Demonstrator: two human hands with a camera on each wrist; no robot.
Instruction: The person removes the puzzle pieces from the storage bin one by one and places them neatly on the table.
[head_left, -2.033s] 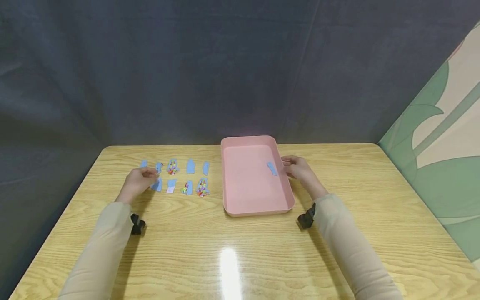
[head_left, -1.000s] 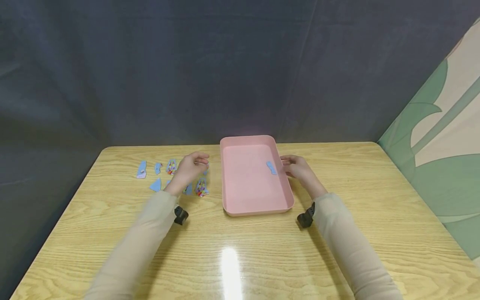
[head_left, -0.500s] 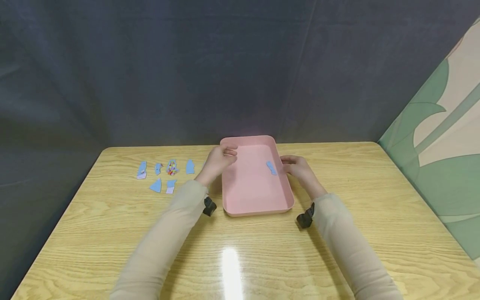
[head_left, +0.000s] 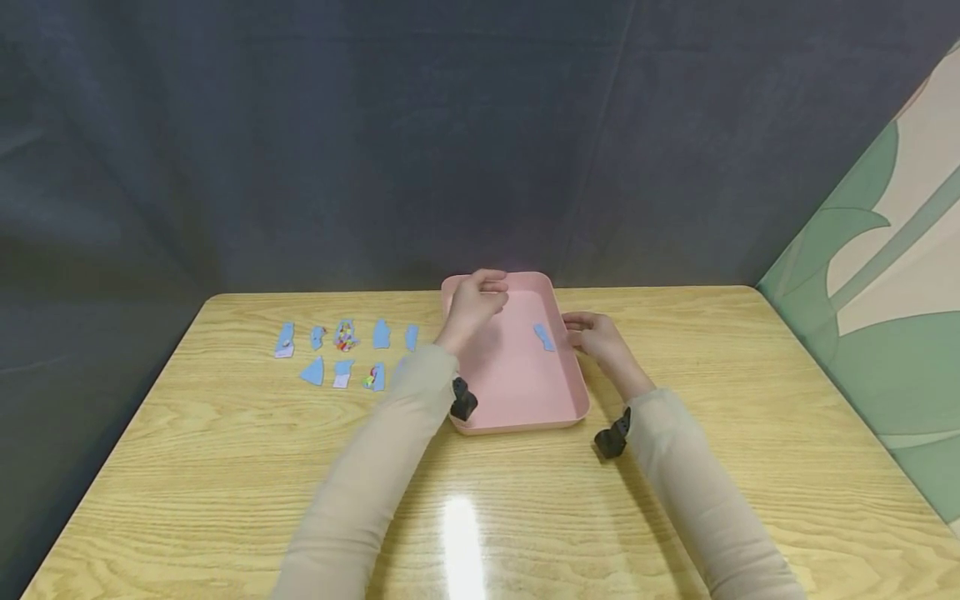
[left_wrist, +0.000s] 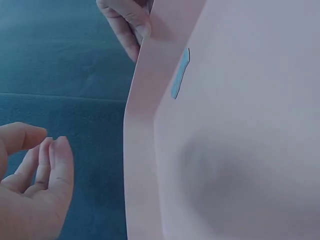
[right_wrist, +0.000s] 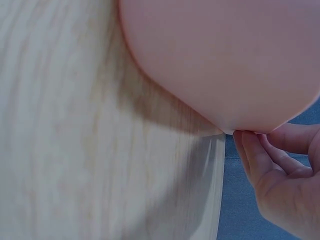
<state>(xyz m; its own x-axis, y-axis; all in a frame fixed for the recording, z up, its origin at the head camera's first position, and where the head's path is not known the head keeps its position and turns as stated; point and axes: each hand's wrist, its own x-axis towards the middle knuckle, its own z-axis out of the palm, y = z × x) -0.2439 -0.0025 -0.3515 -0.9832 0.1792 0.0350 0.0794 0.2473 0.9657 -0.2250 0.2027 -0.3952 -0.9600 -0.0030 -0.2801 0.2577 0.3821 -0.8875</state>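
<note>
Over the left half of a pink tray (head_left: 525, 392) hovers my left hand (head_left: 474, 310). Its thumb and fingers are bent loosely, and in the left wrist view no object shows between the fingertips (left_wrist: 61, 147). One small blue flat piece (head_left: 543, 337), irregularly cut like a puzzle piece, lies in the tray near its right wall. My right hand (head_left: 600, 340) pinches the right side of the tray; in the right wrist view the thumb and fingers (right_wrist: 257, 155) meet at its edge.
Left of the tray, several similar pieces lie in two rows on the wooden table (head_left: 225, 467), such as a plain blue one (head_left: 382, 334) and a multicoloured one (head_left: 346, 336). My left sleeve (head_left: 375, 467) hides part of the lower row. A dark curtain (head_left: 480, 142) hangs behind.
My left hand has moved right, from the leftmost pieces across the rows to above the tray. The right hand stays at the tray's edge, and the piece inside has not moved.
</note>
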